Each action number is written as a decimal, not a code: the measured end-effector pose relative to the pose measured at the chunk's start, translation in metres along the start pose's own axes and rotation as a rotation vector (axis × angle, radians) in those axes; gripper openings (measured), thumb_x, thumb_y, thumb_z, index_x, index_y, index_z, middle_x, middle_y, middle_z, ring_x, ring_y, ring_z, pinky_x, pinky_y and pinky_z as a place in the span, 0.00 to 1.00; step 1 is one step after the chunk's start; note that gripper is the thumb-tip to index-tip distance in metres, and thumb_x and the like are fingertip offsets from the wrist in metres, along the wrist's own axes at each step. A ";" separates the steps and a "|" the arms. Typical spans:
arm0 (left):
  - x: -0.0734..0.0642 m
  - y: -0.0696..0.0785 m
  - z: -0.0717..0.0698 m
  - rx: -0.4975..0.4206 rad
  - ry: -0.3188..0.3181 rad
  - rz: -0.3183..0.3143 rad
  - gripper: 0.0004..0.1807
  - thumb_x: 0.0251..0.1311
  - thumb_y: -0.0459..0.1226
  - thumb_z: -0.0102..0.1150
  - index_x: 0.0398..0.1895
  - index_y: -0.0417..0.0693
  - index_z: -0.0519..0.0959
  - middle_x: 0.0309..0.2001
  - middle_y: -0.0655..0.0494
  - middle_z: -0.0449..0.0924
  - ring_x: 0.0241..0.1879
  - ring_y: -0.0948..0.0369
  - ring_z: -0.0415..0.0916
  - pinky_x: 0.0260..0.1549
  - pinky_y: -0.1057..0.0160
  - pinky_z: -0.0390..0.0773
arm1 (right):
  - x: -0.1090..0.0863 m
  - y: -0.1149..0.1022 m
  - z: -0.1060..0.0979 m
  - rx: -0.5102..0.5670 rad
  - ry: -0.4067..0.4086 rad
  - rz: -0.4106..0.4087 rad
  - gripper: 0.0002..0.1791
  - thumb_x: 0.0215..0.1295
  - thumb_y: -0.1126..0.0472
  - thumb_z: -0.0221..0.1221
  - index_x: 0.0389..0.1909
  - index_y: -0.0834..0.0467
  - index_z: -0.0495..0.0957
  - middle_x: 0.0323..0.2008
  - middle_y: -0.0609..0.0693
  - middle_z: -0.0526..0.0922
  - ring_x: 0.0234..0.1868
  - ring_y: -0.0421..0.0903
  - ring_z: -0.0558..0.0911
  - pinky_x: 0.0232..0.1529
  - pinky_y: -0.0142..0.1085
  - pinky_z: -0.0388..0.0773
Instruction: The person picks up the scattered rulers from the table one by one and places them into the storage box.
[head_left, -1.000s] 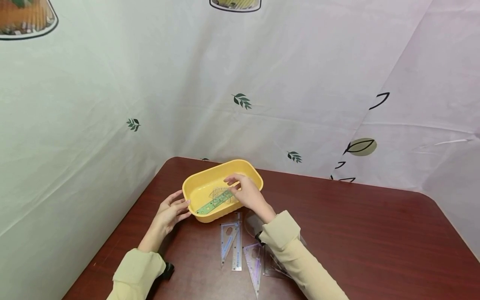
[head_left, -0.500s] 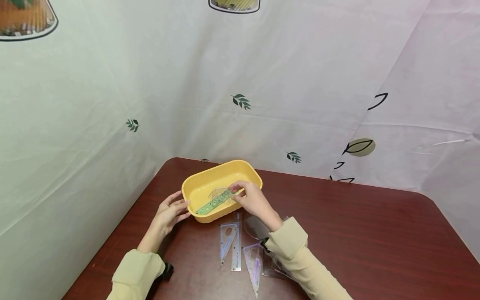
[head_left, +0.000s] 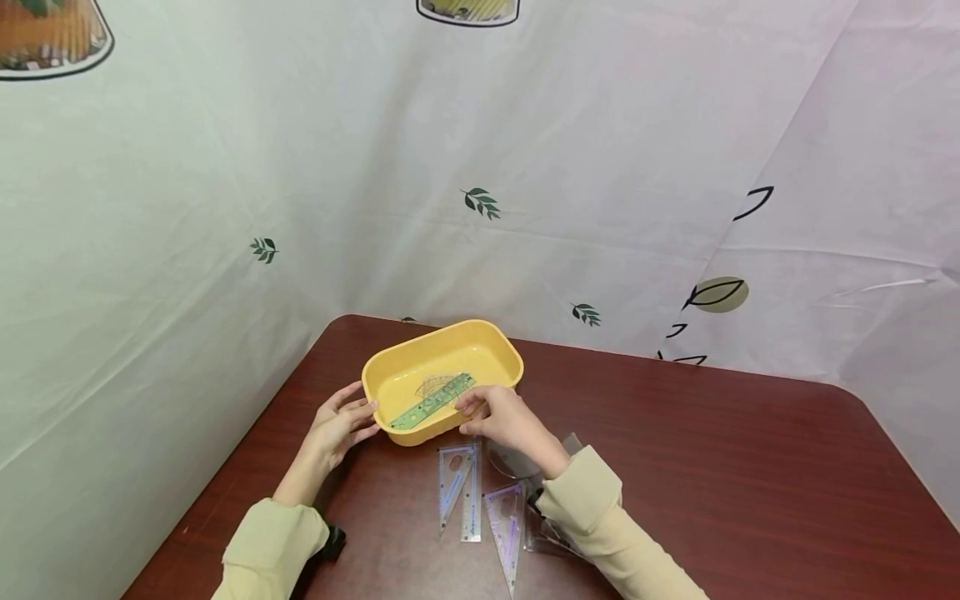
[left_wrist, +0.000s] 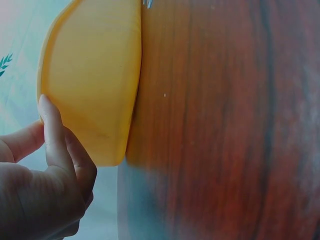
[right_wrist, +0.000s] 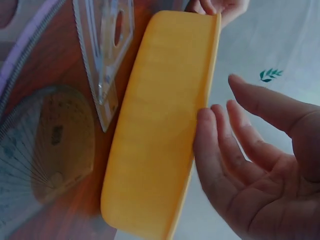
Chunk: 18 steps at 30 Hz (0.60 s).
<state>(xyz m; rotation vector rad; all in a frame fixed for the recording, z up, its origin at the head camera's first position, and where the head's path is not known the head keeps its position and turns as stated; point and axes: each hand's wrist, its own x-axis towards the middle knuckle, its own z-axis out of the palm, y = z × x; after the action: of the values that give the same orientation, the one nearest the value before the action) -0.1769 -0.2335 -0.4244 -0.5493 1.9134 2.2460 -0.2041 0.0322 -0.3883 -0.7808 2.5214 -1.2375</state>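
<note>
A yellow plastic bin (head_left: 487, 354) stands near the back left of the table. In it lie a green ruler (head_left: 431, 402) and a clear protractor (head_left: 438, 382). My left hand (head_left: 335, 425) holds the bin's left end, thumb and fingers at the rim, as the left wrist view (left_wrist: 95, 75) of the bin's wall confirms. My right hand (head_left: 504, 414) is over the near long rim with nothing between thumb and fingers; in the right wrist view the fingertips (right_wrist: 206, 117) are right at the rim, with the thumb apart.
Nearer me lie a clear ruler (head_left: 471, 508), a blue-marked set square (head_left: 453, 479) and a purple-marked set square (head_left: 506, 525). A large clear protractor (right_wrist: 65, 140) lies beside them, partly under my right forearm. Patterned white cloth (head_left: 600, 167) hangs behind the table.
My right hand has let go of the green ruler and drawn back from inside the bin to the near rim. The ruler now lies in the bin. My left hand has stayed put.
</note>
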 end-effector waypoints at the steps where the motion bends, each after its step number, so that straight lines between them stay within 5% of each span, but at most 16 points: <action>1: 0.000 0.000 0.000 0.000 0.001 0.000 0.39 0.66 0.29 0.54 0.76 0.45 0.46 0.54 0.48 0.68 0.35 0.68 0.79 0.32 0.70 0.83 | -0.001 0.001 0.001 0.004 -0.019 0.006 0.12 0.54 0.69 0.68 0.40 0.64 0.81 0.35 0.59 0.84 0.32 0.45 0.82 0.33 0.26 0.78; 18: 0.001 0.000 -0.001 0.008 -0.001 0.003 0.39 0.66 0.30 0.53 0.76 0.45 0.46 0.60 0.43 0.64 0.35 0.68 0.79 0.33 0.70 0.83 | 0.007 0.017 0.022 -0.141 -0.202 0.117 0.17 0.42 0.66 0.76 0.36 0.61 0.83 0.35 0.52 0.84 0.38 0.45 0.81 0.40 0.31 0.78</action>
<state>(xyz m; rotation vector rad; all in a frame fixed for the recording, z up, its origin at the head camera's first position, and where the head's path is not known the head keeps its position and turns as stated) -0.1776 -0.2347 -0.4245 -0.5443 1.9224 2.2392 -0.2070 0.0224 -0.4153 -0.7366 2.4686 -0.9032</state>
